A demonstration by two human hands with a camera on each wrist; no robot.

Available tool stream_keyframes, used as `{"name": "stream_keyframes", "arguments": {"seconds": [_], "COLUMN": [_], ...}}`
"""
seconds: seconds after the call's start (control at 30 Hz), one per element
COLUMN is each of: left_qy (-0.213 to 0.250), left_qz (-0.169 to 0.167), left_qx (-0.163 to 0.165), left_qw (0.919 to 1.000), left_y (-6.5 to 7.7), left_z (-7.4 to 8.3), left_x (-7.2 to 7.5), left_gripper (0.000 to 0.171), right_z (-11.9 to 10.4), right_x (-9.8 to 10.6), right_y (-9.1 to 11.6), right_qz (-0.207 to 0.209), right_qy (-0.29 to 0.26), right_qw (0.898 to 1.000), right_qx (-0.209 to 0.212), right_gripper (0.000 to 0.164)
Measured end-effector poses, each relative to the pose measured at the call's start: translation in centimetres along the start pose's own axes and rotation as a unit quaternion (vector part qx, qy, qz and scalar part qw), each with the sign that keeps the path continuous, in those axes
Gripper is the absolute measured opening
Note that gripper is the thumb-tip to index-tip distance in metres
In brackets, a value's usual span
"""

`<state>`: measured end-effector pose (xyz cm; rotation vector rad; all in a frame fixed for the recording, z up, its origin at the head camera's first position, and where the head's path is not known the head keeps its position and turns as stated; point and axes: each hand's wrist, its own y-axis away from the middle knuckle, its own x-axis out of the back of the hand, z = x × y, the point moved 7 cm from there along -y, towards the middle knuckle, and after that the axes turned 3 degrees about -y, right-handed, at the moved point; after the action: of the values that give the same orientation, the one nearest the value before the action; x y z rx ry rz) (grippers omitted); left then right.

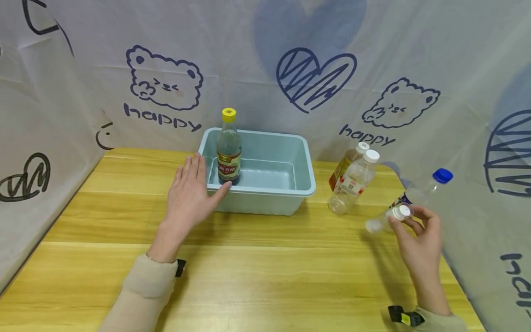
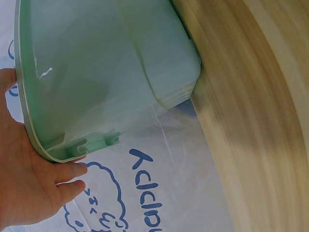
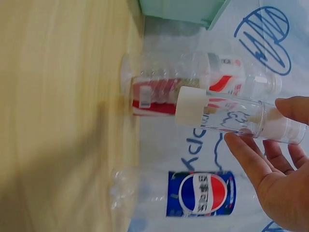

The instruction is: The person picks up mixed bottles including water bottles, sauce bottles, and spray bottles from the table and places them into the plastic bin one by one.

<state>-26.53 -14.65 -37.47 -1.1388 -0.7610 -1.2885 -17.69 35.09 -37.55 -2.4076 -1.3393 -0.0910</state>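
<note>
Right hand [image 1: 421, 244] — thumb and fingers pinching a small clear bottle with white ends [image 1: 383, 220], tilted, off the counter [image 1: 265, 272], just in front of the blue-capped Pepsi bottle [image 3: 202, 193]. Left hand [image 1: 186, 198] at the left front corner of the pale green plastic bin [image 1: 257, 203], fingers straight along its left side, thumb spread out to the front rim. Yellow-capped vinegar bottle [image 1: 229, 154] upright inside the bin, left end. Between bin and Pepsi: white-capped clear bottle with red-and-white label [image 1: 351, 185], amber-toned bottle [image 1: 341, 168] just behind it — both on the counter. White cloth [image 1: 249, 83] with bear and heart drawings behind.
</note>
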Motion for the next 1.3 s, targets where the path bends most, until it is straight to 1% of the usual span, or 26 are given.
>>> {"name": "stream_keyframes", "arguments": {"seconds": [0.07, 0.2, 0.4, 0.57, 0.7, 0.8, 1.03, 1.3], "left_qy": [-0.001, 0.0, 0.007, 0.009, 0.008, 0.007, 0.006, 0.005], "left_qz": [0.0, -0.002, 0.0, -0.001, -0.002, 0.0, 0.004, 0.003], "left_qx": [0.0, 0.001, 0.002, 0.003, 0.004, 0.003, 0.001, 0.001], "left_qw": [1.0, 1.0, 1.0, 1.0, 1.0, 1.0, 1.0, 1.0], "left_y": [0.0, 0.1, 0.1, 0.0, 0.0, 0.0, 0.0, 0.1], "left_z": [0.0, 0.0, 0.0, 0.0, -0.1, -0.1, 0.0, 0.0], "left_x": [0.0, 0.0, 0.1, 0.1, 0.1, 0.1, 0.2, 0.1], "left_gripper": [0.109, 0.108, 0.109, 0.109, 0.109, 0.109, 0.11, 0.109], "right_z": [-0.6, -1.5, -2.5, -3.4, -4.1, -4.6, -6.0, -7.7], "right_x": [-0.5, -1.5, -2.8, -3.7, -4.6, -5.1, -6.3, -7.5], "right_y": [0.1, 0.1, 0.0, -0.1, -0.3, -0.3, -0.7, -1.0], "right_qz": [-0.004, -0.011, -0.024, -0.034, -0.042, -0.047, -0.07, -0.081], "right_qy": [-0.003, -0.027, -0.011, -0.028, -0.001, 0.007, -0.058, -0.085], "right_qw": [1.0, 0.999, 0.998, 0.996, 0.995, 0.994, 0.99, 0.986], "right_qx": [0.01, 0.033, 0.063, 0.077, 0.088, 0.095, 0.107, 0.12], "right_gripper": [0.054, 0.052, 0.051, 0.05, 0.052, 0.053, 0.051, 0.052]}}
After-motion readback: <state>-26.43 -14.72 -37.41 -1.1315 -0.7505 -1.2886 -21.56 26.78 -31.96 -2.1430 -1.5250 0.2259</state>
